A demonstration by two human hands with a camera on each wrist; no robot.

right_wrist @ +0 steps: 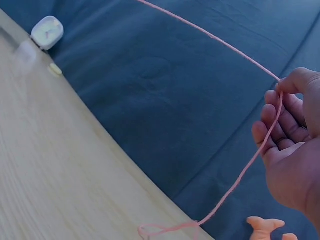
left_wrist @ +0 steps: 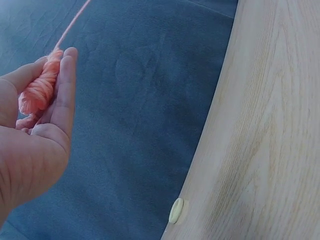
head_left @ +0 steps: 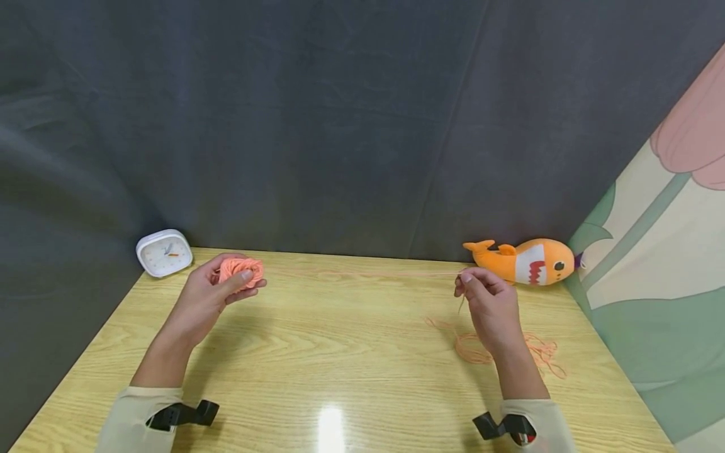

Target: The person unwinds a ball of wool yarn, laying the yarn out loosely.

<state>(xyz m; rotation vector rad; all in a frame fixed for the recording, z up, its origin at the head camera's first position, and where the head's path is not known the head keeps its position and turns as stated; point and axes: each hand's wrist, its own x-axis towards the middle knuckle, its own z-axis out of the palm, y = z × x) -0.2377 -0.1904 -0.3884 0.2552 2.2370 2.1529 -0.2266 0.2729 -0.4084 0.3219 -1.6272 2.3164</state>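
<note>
A small ball of coral-pink yarn [head_left: 241, 274] is gripped between the thumb and fingers of my left hand [head_left: 206, 296], raised over the table's left side. In the left wrist view the yarn ball [left_wrist: 41, 90] looks elongated, with one strand leaving its top. That yarn strand [right_wrist: 212, 36] runs taut across to my right hand [head_left: 491, 308], whose thumb and forefinger pinch it. Below the pinch the strand hangs past the palm toward the table. Loose loops of the same yarn [head_left: 472, 356] lie on the table under the right forearm, which partly hides them.
A white clock [head_left: 165, 253] stands at the table's back left corner. An orange plush shark [head_left: 529, 261] lies at the back right. Dark cloth [head_left: 340, 126] hangs behind the wooden table [head_left: 317, 365], and a flower-patterned fabric [head_left: 668, 264] is at the right.
</note>
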